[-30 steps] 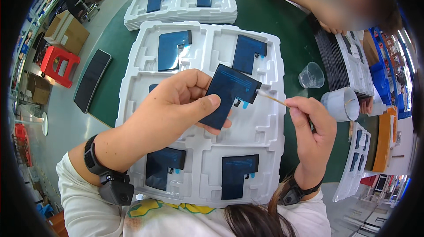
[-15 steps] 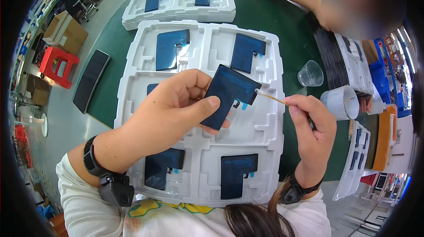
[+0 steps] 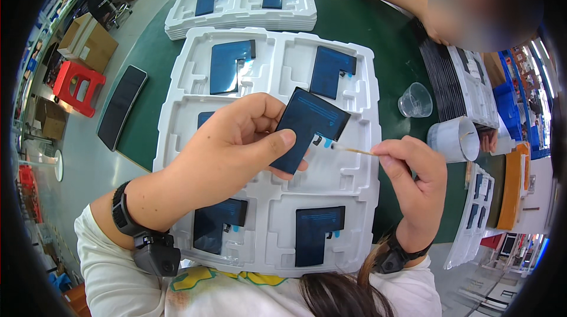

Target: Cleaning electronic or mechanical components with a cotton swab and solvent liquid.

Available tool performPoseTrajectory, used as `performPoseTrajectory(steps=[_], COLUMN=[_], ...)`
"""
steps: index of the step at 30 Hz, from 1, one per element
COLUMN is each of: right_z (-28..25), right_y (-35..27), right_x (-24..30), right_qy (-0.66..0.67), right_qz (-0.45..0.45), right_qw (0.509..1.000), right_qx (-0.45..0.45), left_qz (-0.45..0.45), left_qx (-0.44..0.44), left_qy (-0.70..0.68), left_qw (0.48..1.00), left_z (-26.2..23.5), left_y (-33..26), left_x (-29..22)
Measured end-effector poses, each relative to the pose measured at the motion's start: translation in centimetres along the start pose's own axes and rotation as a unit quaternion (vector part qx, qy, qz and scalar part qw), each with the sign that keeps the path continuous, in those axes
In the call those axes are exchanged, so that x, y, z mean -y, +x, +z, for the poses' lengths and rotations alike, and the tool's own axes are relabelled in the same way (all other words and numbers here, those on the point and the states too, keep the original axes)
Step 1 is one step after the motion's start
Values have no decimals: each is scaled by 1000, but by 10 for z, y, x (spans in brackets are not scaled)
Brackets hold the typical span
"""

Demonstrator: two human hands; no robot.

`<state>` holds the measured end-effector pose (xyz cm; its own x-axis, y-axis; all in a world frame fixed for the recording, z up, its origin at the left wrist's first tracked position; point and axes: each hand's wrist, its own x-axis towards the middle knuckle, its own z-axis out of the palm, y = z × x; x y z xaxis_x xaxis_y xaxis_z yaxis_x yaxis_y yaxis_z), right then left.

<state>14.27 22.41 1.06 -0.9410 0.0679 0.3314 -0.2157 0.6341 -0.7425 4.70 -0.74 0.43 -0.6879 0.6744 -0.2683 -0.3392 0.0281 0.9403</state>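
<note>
My left hand (image 3: pixel 248 134) grips a dark blue L-shaped phone battery (image 3: pixel 310 122) between thumb and fingers, tilted above a white plastic tray (image 3: pixel 269 190). A small black connector and light-blue tab hang at the battery's inner corner. In my right hand (image 3: pixel 413 169), thumb and forefinger pinch a thin cotton swab (image 3: pixel 354 151). Its darkened tip points left, just below the battery's short arm and apart from it. Similar batteries lie in the tray's compartments, such as one at the upper left (image 3: pixel 227 68) and one at the lower right (image 3: pixel 319 235).
Beyond lies a stack of loaded trays (image 3: pixel 242 20). At right stand a clear plastic cup (image 3: pixel 415 100) and a whitish tub (image 3: pixel 453 139), near a stack of black trays (image 3: pixel 443 69). A phone-like black panel (image 3: pixel 121 108) rests at left. Across the green table (image 3: pixel 354 7) sits another person.
The swab has come away from the end of the battery's short arm, moving down and slightly left with my right hand. My left hand and the battery stay nearly still.
</note>
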Motion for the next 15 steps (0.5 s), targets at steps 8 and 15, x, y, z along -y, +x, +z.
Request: performPoseTrajectory(steps=[8, 15], right_z=[-6, 2], right_y=[-1, 0], right_x=[0, -5], right_qy=[18, 23], right_qz=[14, -2], right_qw=[998, 997], right_qx=[-59, -79], left_qz=[-11, -12], left_qx=[5, 3], left_qy=[-3, -2], left_qw=[1000, 1000], left_z=[1, 1], left_y=[-1, -1], left_x=[-3, -3])
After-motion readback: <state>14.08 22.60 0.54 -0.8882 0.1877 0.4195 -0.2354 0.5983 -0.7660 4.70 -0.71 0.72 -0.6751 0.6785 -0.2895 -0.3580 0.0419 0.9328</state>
